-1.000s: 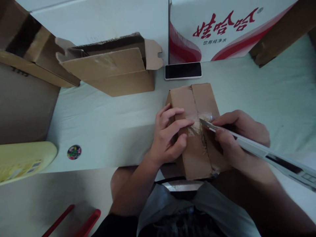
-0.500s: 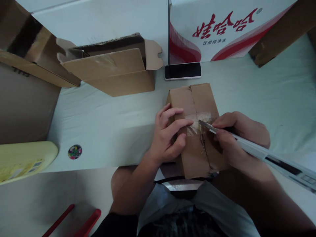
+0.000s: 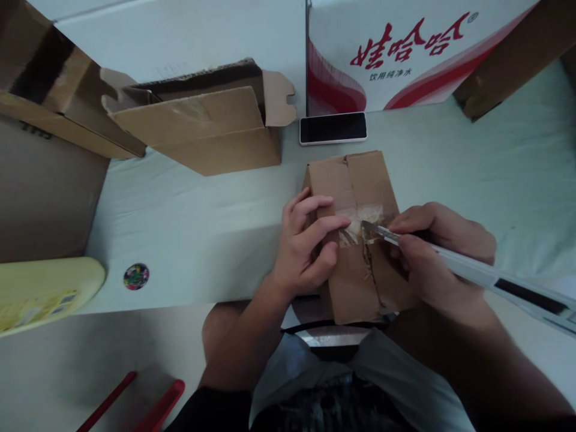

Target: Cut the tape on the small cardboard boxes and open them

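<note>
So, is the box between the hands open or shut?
Shut: the box shows flaps lying flat, meeting along a seam; the knife tip is at clear tape there.

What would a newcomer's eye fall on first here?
Probably the utility knife in the right hand, its tip at the taped seam of a cardboard box on which the left hand rests. Next comes the red lettering on the white carton at the upper right, then the pale yellow container at the left edge.

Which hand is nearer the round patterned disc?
Left. The left hand rests on the taped box, right of the disc; the right hand, gripping the cutter, is farther right.
</note>
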`<state>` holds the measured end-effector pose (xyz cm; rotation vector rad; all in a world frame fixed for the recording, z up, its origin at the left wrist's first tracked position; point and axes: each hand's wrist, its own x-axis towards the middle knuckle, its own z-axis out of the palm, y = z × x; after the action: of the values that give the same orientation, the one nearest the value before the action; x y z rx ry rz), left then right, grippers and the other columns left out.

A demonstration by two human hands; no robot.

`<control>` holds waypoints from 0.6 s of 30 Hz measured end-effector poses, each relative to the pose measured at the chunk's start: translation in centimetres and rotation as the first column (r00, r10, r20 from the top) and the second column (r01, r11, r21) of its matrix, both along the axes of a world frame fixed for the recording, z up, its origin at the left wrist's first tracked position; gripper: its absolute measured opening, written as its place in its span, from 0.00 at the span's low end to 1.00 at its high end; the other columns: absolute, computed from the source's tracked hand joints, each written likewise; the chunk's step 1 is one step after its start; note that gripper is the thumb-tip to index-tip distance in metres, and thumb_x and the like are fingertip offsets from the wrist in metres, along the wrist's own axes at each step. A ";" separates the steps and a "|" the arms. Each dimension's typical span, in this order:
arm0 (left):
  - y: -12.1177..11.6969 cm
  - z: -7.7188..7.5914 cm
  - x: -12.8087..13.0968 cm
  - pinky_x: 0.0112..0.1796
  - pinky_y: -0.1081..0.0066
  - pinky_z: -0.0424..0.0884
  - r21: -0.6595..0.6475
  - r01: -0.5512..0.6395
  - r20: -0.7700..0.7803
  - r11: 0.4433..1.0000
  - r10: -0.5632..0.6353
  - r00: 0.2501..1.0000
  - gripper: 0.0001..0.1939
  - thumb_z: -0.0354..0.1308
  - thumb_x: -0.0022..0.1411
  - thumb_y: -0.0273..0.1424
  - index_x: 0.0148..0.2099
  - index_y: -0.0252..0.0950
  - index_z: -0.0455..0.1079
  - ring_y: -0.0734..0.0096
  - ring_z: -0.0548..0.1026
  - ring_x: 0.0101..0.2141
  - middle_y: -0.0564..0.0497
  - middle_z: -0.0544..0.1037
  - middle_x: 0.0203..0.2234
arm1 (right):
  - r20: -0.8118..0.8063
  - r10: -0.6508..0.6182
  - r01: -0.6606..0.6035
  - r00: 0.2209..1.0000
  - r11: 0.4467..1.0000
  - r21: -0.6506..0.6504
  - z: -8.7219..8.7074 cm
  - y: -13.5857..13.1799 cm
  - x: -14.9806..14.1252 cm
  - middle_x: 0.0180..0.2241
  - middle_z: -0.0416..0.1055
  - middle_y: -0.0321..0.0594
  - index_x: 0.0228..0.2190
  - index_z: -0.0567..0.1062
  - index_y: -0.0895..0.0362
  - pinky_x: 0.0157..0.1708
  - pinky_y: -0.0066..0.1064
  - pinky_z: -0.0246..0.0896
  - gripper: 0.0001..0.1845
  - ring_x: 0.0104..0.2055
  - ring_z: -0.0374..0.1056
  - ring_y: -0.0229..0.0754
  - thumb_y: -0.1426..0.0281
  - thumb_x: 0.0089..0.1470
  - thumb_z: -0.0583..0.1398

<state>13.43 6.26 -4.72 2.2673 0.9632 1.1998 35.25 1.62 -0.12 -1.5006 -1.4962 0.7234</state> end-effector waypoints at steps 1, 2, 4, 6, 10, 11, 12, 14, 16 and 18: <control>0.0 0.0 0.0 0.70 0.44 0.65 0.002 -0.001 -0.007 1.000 0.001 1.000 0.15 0.51 0.73 0.33 0.57 0.44 0.73 0.54 0.71 0.63 0.45 0.73 0.59 | 0.022 -0.005 0.004 1.000 1.000 0.008 0.2 0.1 -0.1 0.23 0.73 0.33 0.30 0.77 0.52 0.21 0.31 0.57 0.06 0.21 0.63 0.36 0.69 0.60 0.62; 0.0 0.0 0.0 0.70 0.44 0.64 0.004 -0.003 -0.011 1.000 0.003 1.000 0.14 0.51 0.73 0.33 0.56 0.44 0.72 0.54 0.71 0.63 0.45 0.73 0.58 | 0.047 -0.005 0.004 0.999 1.000 0.013 0.5 0.2 -0.3 0.22 0.72 0.32 0.30 0.77 0.52 0.21 0.30 0.57 0.06 0.20 0.63 0.36 0.69 0.59 0.62; 0.0 0.0 0.0 0.70 0.45 0.65 0.015 -0.006 -0.011 1.000 0.006 1.000 0.14 0.50 0.74 0.34 0.56 0.43 0.72 0.56 0.72 0.63 0.45 0.73 0.58 | 0.084 0.002 -0.003 0.996 1.000 0.017 1.2 0.5 -0.6 0.20 0.72 0.30 0.29 0.77 0.52 0.21 0.29 0.58 0.06 0.19 0.64 0.34 0.71 0.58 0.62; 0.0 0.0 0.0 0.70 0.46 0.65 0.026 -0.005 -0.011 1.000 0.005 1.000 0.14 0.49 0.74 0.34 0.56 0.43 0.72 0.56 0.72 0.63 0.45 0.73 0.58 | 0.102 0.005 -0.007 0.995 1.000 0.021 1.8 0.8 -0.9 0.19 0.71 0.29 0.27 0.77 0.53 0.21 0.28 0.57 0.07 0.19 0.64 0.34 0.73 0.56 0.61; 0.0 -0.1 -0.2 0.69 0.43 0.65 0.001 0.002 -0.025 1.000 -0.002 1.000 0.15 0.49 0.75 0.36 0.57 0.44 0.72 0.53 0.71 0.64 0.45 0.73 0.58 | 0.136 0.113 -0.109 0.984 0.993 -0.034 3.0 1.4 -1.4 0.18 0.72 0.31 0.24 0.75 0.53 0.19 0.28 0.53 0.09 0.19 0.64 0.34 0.73 0.54 0.59; 0.0 -0.1 -0.2 0.69 0.43 0.65 -0.007 0.005 -0.024 1.000 -0.005 1.000 0.15 0.49 0.75 0.36 0.57 0.44 0.72 0.53 0.70 0.64 0.44 0.73 0.58 | 0.143 0.142 -0.136 0.980 0.990 -0.045 3.2 1.4 -1.4 0.18 0.72 0.32 0.23 0.74 0.53 0.19 0.28 0.52 0.09 0.18 0.64 0.34 0.73 0.54 0.58; 0.0 -0.1 -0.2 0.69 0.43 0.65 -0.010 0.006 -0.022 1.000 -0.006 1.000 0.15 0.49 0.76 0.37 0.57 0.44 0.72 0.53 0.70 0.64 0.44 0.73 0.58 | 0.146 0.162 -0.157 0.976 0.986 -0.049 3.4 1.5 -1.4 0.18 0.71 0.32 0.22 0.73 0.53 0.18 0.28 0.52 0.10 0.18 0.64 0.34 0.72 0.53 0.58; 0.0 -0.2 -0.2 0.70 0.44 0.65 -0.005 0.003 -0.022 1.000 -0.003 1.000 0.15 0.48 0.77 0.38 0.57 0.43 0.72 0.53 0.71 0.64 0.45 0.73 0.59 | 0.147 0.173 -0.169 0.974 0.985 -0.040 3.5 1.5 -1.3 0.17 0.70 0.32 0.21 0.72 0.53 0.18 0.27 0.52 0.10 0.18 0.63 0.33 0.72 0.52 0.57; 0.1 -0.2 -0.2 0.70 0.46 0.66 0.016 -0.002 -0.026 1.000 0.002 1.000 0.16 0.47 0.77 0.39 0.57 0.44 0.72 0.54 0.71 0.64 0.46 0.73 0.58 | 0.144 0.185 -0.183 0.972 0.983 -0.026 3.5 1.5 -1.2 0.17 0.70 0.32 0.21 0.71 0.53 0.19 0.27 0.54 0.10 0.18 0.63 0.34 0.73 0.52 0.57; 0.2 -0.3 -0.2 0.70 0.47 0.66 0.030 -0.004 -0.029 1.000 0.005 1.000 0.17 0.46 0.77 0.39 0.57 0.44 0.72 0.54 0.72 0.63 0.46 0.73 0.58 | 0.138 0.201 -0.199 0.970 0.980 -0.028 3.3 1.4 -1.0 0.18 0.70 0.33 0.21 0.70 0.53 0.21 0.28 0.56 0.09 0.19 0.65 0.34 0.73 0.51 0.57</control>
<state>13.25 6.42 -4.97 2.3130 0.9680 1.1939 34.28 3.03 3.21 -1.4492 -1.7712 0.7591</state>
